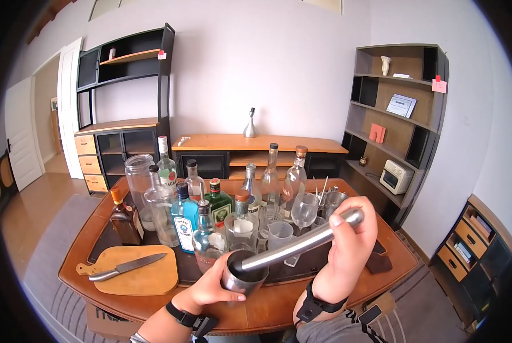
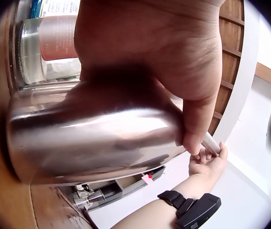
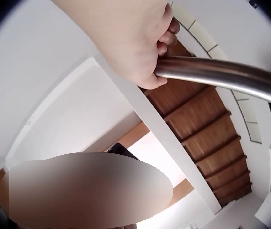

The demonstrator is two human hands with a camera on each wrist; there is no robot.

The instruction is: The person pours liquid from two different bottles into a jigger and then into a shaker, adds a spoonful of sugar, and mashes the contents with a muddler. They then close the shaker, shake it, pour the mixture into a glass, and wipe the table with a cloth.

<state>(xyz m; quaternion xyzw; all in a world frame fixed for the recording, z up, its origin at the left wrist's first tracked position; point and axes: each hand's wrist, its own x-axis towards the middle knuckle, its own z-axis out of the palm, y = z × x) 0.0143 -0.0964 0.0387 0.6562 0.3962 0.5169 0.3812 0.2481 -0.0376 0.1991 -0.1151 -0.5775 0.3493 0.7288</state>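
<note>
My left hand (image 1: 215,288) grips a steel shaker tin (image 2: 97,131) from its left side, thumb across the near face. The tin stands at the front of the leather-topped table (image 1: 301,303), leaning slightly in the head view. My right hand (image 1: 356,237) holds the upper end of a long steel muddler (image 1: 293,247), fingers curled round it. From there the muddler slants down to the left, its dark lower end inside the tin's mouth. What the tin contains is hidden. In the right wrist view the muddler (image 3: 221,74) runs from my fist to the right edge.
Several bottles crowd behind the tin, among them a blue gin bottle (image 1: 185,223) and a clear one with a pourer (image 1: 208,243). A wooden board (image 1: 147,280) carrying a knife (image 1: 127,267) lies at left. Stemmed glass (image 1: 304,210) and other glassware stand at right.
</note>
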